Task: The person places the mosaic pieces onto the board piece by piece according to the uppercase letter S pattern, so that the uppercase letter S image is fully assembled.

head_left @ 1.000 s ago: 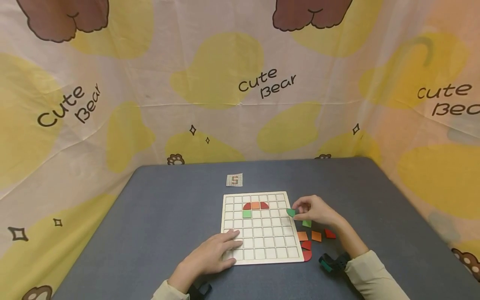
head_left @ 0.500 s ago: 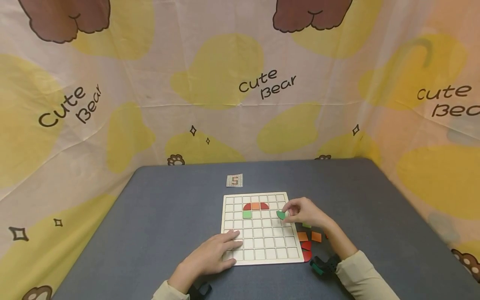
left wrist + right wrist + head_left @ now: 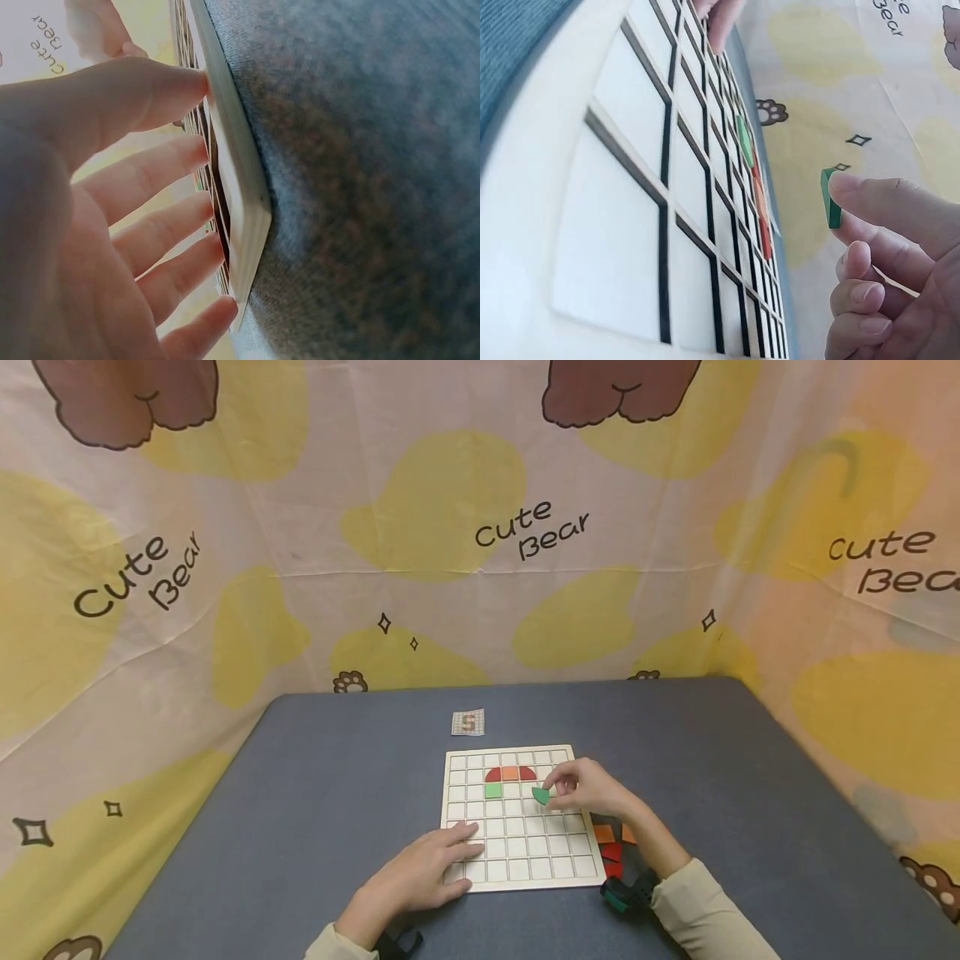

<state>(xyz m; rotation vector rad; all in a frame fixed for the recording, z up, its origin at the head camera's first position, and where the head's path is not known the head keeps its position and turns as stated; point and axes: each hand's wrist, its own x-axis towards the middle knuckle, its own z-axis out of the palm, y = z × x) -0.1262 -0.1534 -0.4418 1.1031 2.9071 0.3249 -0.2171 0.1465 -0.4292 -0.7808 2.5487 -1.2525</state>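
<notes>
My right hand (image 3: 588,787) pinches a dark green tile (image 3: 540,795) with one rounded side, above the right part of a white grid board (image 3: 525,847). In the right wrist view that tile (image 3: 830,201) sits between thumb and finger, apart from the board. Fingers spread, my left hand (image 3: 420,867) rests on the board's front left corner; in the left wrist view its fingertips (image 3: 196,148) touch the rim. On the grid lie an orange square (image 3: 510,773) between a left red rounded tile (image 3: 492,775) and a right one (image 3: 528,773), plus a light green square (image 3: 492,791).
Loose tiles lie against the board's right edge, among them an orange one (image 3: 603,834) and a red one (image 3: 612,852); my right forearm partly hides the group. Behind the board lies a small card (image 3: 468,722) with a printed grid figure. A patterned cloth (image 3: 420,527) hangs beyond the table.
My right hand has moved left with the green tile, from beside the board's right edge to over the grid. My left hand stays where it was.
</notes>
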